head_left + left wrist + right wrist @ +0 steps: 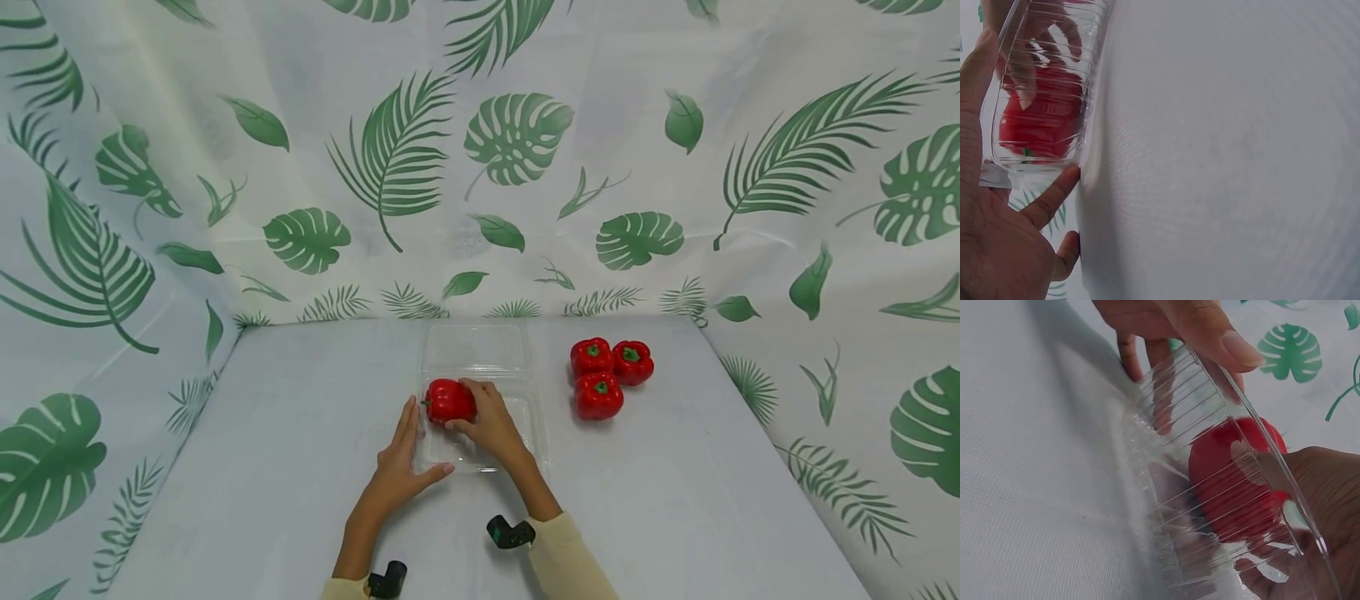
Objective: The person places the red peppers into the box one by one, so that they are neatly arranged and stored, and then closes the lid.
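A red bell pepper [448, 402] lies on its side in the back left part of a clear plastic clamshell container [517, 454], its green stem to the left. My right hand [495, 423] grips the pepper from the right, thumb in front and fingers behind. With fingers straight and thumb spread, my left hand [401, 468] rests along the container's left side. Through the ribbed clear wall, the left wrist view shows the pepper [1044, 119] inside. In the right wrist view the pepper [1235, 481] also appears behind the wall, with the right hand [1322, 506] around it.
The container's clear lid [476, 348] lies folded back behind its base. Several more items are absent; three red bell peppers [598, 396] stand grouped to the right on the white table [300, 400]. A leaf-patterned curtain [517, 242] rises behind the table and at its sides.
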